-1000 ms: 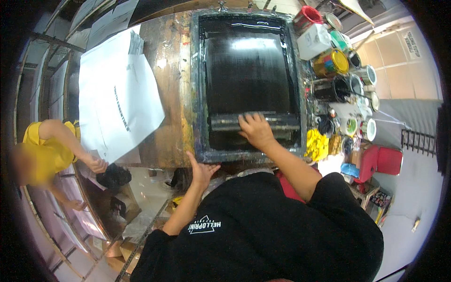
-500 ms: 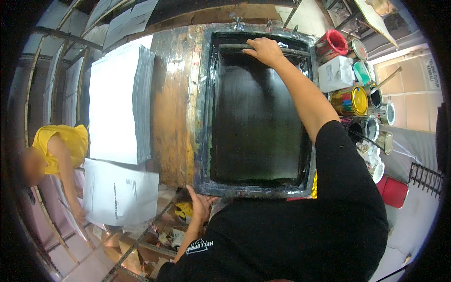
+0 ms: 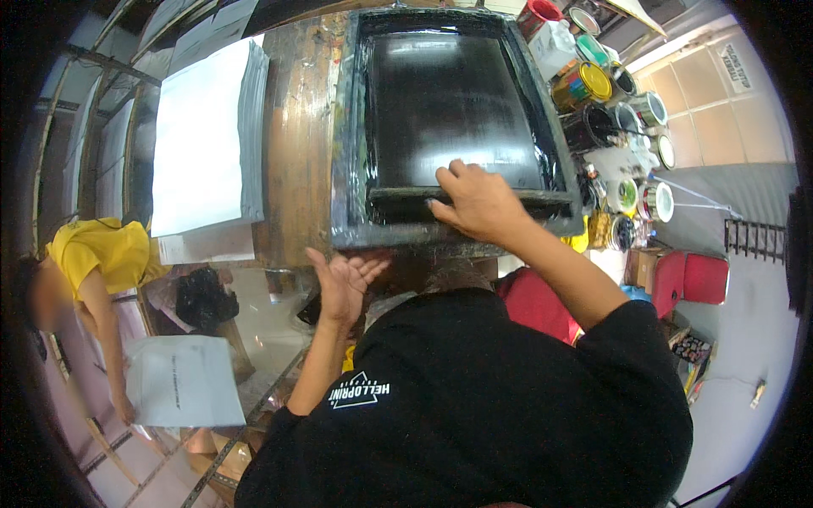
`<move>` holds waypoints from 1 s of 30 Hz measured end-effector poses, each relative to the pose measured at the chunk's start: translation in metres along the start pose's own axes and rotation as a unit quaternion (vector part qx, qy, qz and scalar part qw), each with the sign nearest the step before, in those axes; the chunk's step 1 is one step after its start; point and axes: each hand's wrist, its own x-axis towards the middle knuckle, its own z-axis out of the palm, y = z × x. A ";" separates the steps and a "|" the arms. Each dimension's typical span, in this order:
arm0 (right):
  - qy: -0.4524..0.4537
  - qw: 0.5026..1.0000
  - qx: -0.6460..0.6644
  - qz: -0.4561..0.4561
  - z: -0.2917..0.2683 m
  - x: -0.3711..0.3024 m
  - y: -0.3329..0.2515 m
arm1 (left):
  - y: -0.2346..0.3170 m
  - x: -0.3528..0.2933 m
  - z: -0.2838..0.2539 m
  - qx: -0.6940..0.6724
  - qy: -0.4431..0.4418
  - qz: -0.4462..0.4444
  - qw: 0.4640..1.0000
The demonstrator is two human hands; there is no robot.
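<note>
My right hand (image 3: 478,203) is closed around a long dark squeegee (image 3: 546,197), which lies crosswise near the close end of the screen. Glossy black mesh (image 3: 449,102) stretches away beyond it. The dark screen printing frame (image 3: 345,182) rests on the wooden table and surrounds the mesh. Just under the frame's near left corner is my left hand (image 3: 345,284), palm up with the fingers spread; nothing shows in it. What lies beneath the screen is hidden.
A tall stack of white sheets (image 3: 203,135) stands left on the wooden table (image 3: 296,144). A co-worker in a yellow top (image 3: 97,254) holds a printed sheet (image 3: 186,381). Paint cans (image 3: 584,82) crowd the right side, with a red chair (image 3: 703,277) behind.
My right hand has drawn the squeegee from the screen's far end to its near end. The co-worker's sheet has moved away from the stack, toward the lower left.
</note>
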 end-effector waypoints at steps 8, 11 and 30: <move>0.373 0.909 -0.170 -0.069 -0.153 0.045 -0.029 | 0.103 0.024 0.090 0.100 -0.261 0.326 0.903; 0.368 0.920 -0.119 -0.058 -0.173 0.060 -0.043 | 0.023 0.089 0.044 0.636 -0.010 0.339 0.694; 0.330 0.940 -0.075 -0.033 -0.262 0.129 0.001 | 0.005 0.121 0.100 0.690 0.028 0.369 0.622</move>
